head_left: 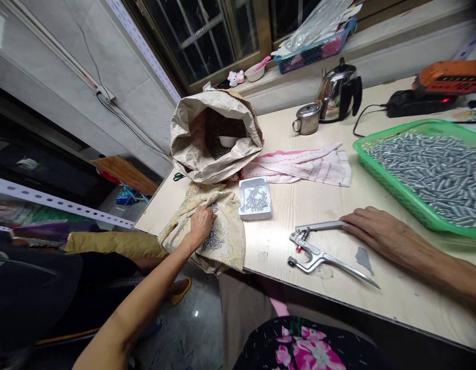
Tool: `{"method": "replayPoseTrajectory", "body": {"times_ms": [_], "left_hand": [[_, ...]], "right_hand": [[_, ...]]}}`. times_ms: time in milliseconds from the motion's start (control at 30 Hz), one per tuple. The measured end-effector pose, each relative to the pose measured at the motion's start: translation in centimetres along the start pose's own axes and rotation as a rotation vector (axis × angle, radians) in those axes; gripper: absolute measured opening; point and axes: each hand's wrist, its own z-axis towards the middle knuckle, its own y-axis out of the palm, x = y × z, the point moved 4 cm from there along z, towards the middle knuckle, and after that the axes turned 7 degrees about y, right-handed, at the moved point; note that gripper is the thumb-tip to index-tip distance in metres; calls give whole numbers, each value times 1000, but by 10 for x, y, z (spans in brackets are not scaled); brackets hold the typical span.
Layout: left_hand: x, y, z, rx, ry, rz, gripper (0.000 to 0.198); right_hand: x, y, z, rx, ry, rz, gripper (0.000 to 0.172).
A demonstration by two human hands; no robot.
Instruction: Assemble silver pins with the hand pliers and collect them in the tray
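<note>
left hand (201, 223): fingers curled into small grey metal pieces (215, 239) on yellow patterned cloth (232, 249), looks like picking, can't tell if gripping | right hand (370, 228): flat, holding nothing, fingertips touching the unheld silver metal hand-press pliers (318, 253)

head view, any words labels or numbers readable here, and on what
Orange box: dark characters along its front edge, too blurred to read.
Pink and white cloth: fine printed marks, too small to read.
Kettle, pliers, green basket: no text visible.
</note>
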Motion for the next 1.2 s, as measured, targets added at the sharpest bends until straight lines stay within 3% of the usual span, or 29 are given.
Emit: {"method": "replayPoseTrajectory", "body": {"times_ms": [133, 233, 433, 500, 600, 700, 800, 933, 1033, 1200], "left_hand": [[3, 1, 4, -5, -5, 14, 28], [7, 1, 4, -4, 18, 14, 30], [4, -9, 1, 69, 21, -20, 27], [0, -16, -2, 151, 6, -145, 26], [4, -26, -10, 254, -50, -527, 24], [37, -29, -24, 151, -42, -975, 28], [94, -29, -42, -21, 2, -1365, 33], [158, -21, -59, -187, -39, -1639, 34], [182, -10, -63, -222, -20, -1591, 28], [186, -8, -71, 96, 316, -993, 23]], "right_hand": [[-17, -6, -3, 186, -64, -239, 40], [-44, -13, -11, 286, -81, -328, 36], [-96, 3, -35, 197, -151, -247, 29], [-100, 11, -40, 232, -131, -255, 27], [-99, 20, -41, 236, -98, -239, 20], [-99, 20, -39, 182, -111, -185, 19], [-97, 17, -37, 120, -129, -146, 18], [-94, 16, -36, 40, -132, -148, 13], [-94, 15, -38, 37, -133, -163, 12], [-98, 8, -37, 41, -118, -200, 15]]}}
